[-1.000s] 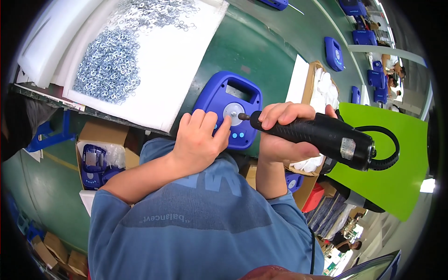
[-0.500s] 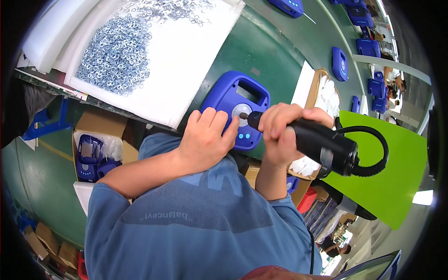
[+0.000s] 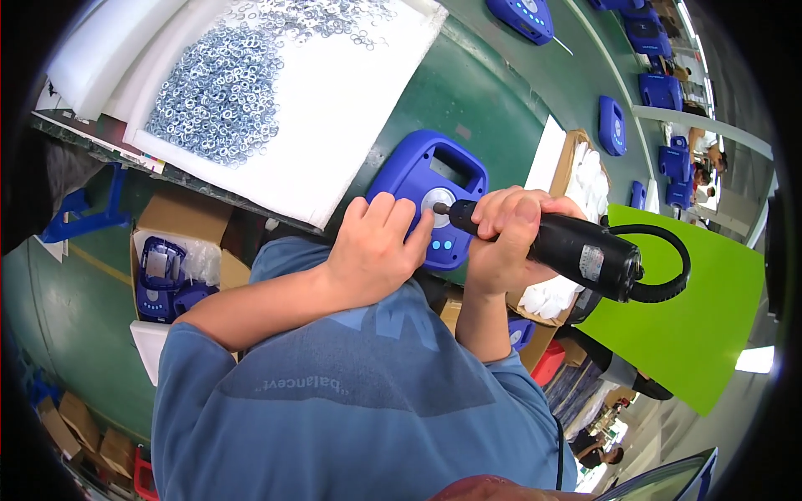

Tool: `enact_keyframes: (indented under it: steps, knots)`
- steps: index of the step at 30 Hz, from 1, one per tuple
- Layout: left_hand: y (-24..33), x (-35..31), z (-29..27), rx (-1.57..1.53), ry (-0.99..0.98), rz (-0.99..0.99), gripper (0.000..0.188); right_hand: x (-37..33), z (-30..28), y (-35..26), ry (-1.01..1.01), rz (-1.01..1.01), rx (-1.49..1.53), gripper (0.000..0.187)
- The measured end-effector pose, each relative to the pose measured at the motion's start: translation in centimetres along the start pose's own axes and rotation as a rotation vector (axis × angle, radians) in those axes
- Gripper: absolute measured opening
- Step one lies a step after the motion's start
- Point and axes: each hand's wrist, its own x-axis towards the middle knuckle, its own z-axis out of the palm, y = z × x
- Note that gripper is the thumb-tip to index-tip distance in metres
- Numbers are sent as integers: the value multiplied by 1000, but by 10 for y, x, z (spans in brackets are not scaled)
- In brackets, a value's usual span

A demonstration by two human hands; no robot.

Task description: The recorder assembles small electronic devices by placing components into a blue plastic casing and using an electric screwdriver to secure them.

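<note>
A blue plastic housing (image 3: 394, 171) with a cut-out handle and light-blue buttons lies on the green bench in front of me. My left hand (image 3: 376, 248) grips its near-left side with bent fingers, one fingertip beside the round clear disc (image 3: 436, 197) on its face. My right hand (image 3: 511, 238) is wrapped round a black electric screwdriver (image 3: 589, 257), which is tilted with its cable end to the right. The bit points down at the disc, close to my left fingertip. Whether a screw sits under the bit cannot be made out.
A heap of metal washers (image 3: 221, 100) lies on a white foam sheet (image 3: 334, 108) at the left. Right of the housing stands a carton of white parts (image 3: 576, 196), beside a lime-green board (image 3: 668, 326). More blue housings (image 3: 612, 125) stand beyond; a carton (image 3: 188, 219) holds others lower left.
My right hand has shifted its grip, and the screwdriver has turned a little, its rear end slightly higher in view. The whole bench sits slightly lower and further right. My left hand keeps its hold.
</note>
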Motion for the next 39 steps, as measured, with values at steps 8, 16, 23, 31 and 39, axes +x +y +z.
enact_keyframes:
  steps: [8, 16, 23, 31, 39]
  knots:
    - [2, 1, -2, 9, 0, 11, 39, -1, -2, -1, -28, -7, 32, 46]
    - [-2, 3, -3, 31, -49, 19, 44, 25, -19, -15, -155, -155, 188, 58]
    - [-15, 0, -42, 14, -199, 298, 51, 86, -162, 16, 335, 433, -402, 31]
    - [-22, 6, -66, 153, -57, 669, 26, 49, -156, 61, -24, 583, -1510, 55]
    - [-14, 59, -52, 46, 47, 418, 30, 5, -129, 34, -131, 105, -1278, 74]
